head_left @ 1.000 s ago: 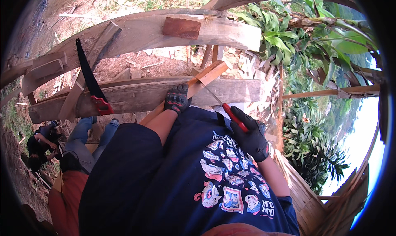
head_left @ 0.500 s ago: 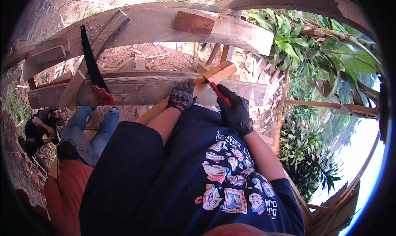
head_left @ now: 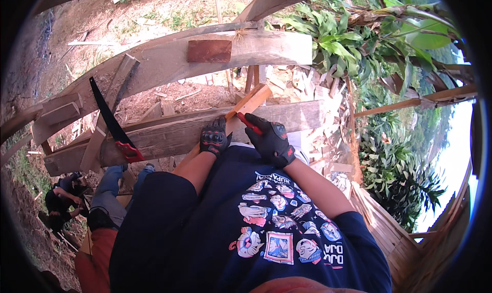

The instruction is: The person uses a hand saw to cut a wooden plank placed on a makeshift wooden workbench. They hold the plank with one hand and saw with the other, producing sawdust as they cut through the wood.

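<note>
My left hand [head_left: 215, 135], in a black glove with a hard knuckle guard, is closed around a narrow orange-brown wooden batten [head_left: 251, 100]. That batten slants across a thick plank, with its far end sticking out beyond it. Its lower part passes beneath my left forearm. Just to the right, my right hand [head_left: 268, 140], gloved alike, grips a slim red tool [head_left: 248, 122]. The tool's tip meets the batten's side or lies very near it. Its exact kind is hidden by my fingers.
The thick plank [head_left: 169, 126] crosses in front of me, bearing a red-handled handsaw [head_left: 115, 129] at left. Farther off, a second beam [head_left: 277, 48] carries a reddish-brown block [head_left: 209, 51]. Close at my left stands a person in jeans [head_left: 107, 195]; another person [head_left: 64, 198] crouches beyond. Leafy plants grow at right.
My view has shifted, so the beams appear tilted and lower. Both hands keep their grips, and the right hand with the red tool has drawn slightly closer to the left.
</note>
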A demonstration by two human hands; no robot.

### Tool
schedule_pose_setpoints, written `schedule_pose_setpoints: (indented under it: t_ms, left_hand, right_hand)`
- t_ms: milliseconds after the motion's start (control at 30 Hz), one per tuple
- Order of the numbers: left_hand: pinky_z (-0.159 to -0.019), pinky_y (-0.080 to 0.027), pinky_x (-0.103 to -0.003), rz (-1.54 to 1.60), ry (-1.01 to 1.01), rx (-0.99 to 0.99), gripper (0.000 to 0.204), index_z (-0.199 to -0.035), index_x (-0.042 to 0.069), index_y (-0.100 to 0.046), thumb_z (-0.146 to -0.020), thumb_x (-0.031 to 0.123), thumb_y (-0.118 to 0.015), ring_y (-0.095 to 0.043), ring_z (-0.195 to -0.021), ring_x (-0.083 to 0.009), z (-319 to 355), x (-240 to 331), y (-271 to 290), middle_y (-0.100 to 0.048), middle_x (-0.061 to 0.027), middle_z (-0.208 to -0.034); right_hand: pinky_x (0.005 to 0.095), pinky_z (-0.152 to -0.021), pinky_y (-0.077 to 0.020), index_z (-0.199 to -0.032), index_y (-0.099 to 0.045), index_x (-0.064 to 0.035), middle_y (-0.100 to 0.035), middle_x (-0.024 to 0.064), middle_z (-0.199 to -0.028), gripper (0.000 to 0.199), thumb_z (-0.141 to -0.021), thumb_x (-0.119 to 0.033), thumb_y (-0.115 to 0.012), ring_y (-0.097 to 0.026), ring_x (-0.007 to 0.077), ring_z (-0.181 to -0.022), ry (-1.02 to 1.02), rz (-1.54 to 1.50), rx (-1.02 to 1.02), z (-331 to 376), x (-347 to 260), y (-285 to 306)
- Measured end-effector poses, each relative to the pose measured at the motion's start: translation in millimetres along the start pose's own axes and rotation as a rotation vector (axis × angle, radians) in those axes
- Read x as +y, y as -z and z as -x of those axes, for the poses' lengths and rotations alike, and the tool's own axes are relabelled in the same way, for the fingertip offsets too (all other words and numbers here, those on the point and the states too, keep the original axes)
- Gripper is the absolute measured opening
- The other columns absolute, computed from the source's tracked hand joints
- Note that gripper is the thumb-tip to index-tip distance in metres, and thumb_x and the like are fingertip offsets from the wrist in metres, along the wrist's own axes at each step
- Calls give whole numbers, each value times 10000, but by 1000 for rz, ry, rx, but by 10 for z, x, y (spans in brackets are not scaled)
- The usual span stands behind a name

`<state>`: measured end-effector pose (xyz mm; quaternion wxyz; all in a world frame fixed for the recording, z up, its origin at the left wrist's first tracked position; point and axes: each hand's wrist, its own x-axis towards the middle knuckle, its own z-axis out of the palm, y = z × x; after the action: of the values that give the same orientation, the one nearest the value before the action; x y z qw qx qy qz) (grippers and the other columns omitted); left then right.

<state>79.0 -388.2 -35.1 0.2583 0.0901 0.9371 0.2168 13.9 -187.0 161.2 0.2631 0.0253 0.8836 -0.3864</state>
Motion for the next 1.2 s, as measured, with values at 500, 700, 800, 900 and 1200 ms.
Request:
schedule_pose_setpoints:
  t_ms: [500,700,800,900,1200]
  left_hand:
    - [-904,-590,-534,-32,18,62,495,-1289,52,-695,-962,422,-731,-745,-1041,-399,-76,144,62,-759,-207,-1104]
    - [-905,-592,-548,-87,50,121,461,-1246,87,-727,-983,463,-684,-754,-1040,-401,19,310,251,-773,-202,-1116]
    - [-910,-593,-551,-72,45,32,459,-1238,93,-729,-992,476,-667,-756,-1050,-402,-67,424,282,-774,-202,-1119]
    - [-911,-593,-554,-71,14,58,476,-1247,89,-723,-1000,490,-651,-755,-1062,-409,33,322,243,-770,-210,-1131]
    - [-991,-570,-567,-144,-52,139,614,-1400,99,-675,-1015,570,-595,-721,-1188,-421,8,119,-112,-740,-219,-1314]
  right_hand:
    - [476,-888,-611,-1504,-669,-197,-797,187,-1216,495,-1026,-317,-716,-786,388,-1002,165,-26,122,365,695,-184]
    - [481,-930,-603,-1547,-633,-217,-787,195,-1240,532,-1047,-391,-685,-774,390,-1038,250,-90,156,366,932,-333]
    - [500,-949,-589,-1568,-614,-241,-779,201,-1260,546,-1058,-432,-650,-766,405,-1065,203,6,150,492,852,-250]
    - [508,-957,-580,-1574,-607,-252,-776,203,-1258,564,-1046,-446,-645,-757,413,-1076,195,6,129,495,718,-234]
    - [513,-921,-614,-1186,-769,-119,-780,191,-1113,302,-975,-303,-657,-765,377,-1072,177,325,55,-169,175,-367]
